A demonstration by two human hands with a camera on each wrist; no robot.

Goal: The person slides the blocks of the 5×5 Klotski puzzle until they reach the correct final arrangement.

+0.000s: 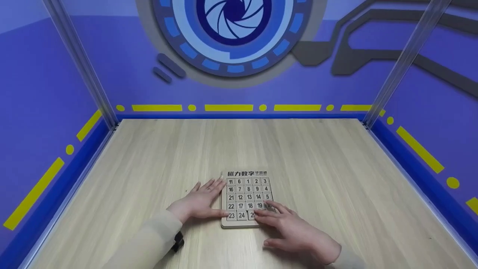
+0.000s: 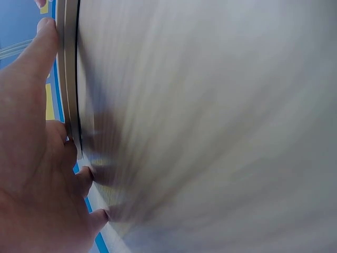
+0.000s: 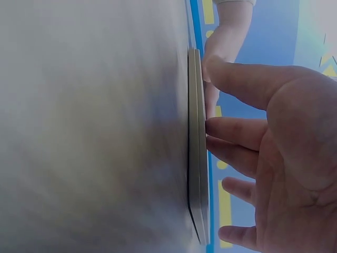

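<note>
A wooden number slide puzzle lies flat on the table, its numbered tiles in rows under a printed heading. My left hand rests along the puzzle's left side, fingers extended at the upper edge and thumb at the tile marked 23. The left wrist view shows the thumb against the board's side. From the right, my right hand touches the lower right tiles with two fingertips, partly covering their numbers. Its thumb stands apart from the board. In the right wrist view, the fingers reach the board's top face.
The light wood table carries the puzzle near its front. Blue printed panels with yellow dashes enclose the back and both sides, joined by metal corner posts. A dark strap shows at the left wrist.
</note>
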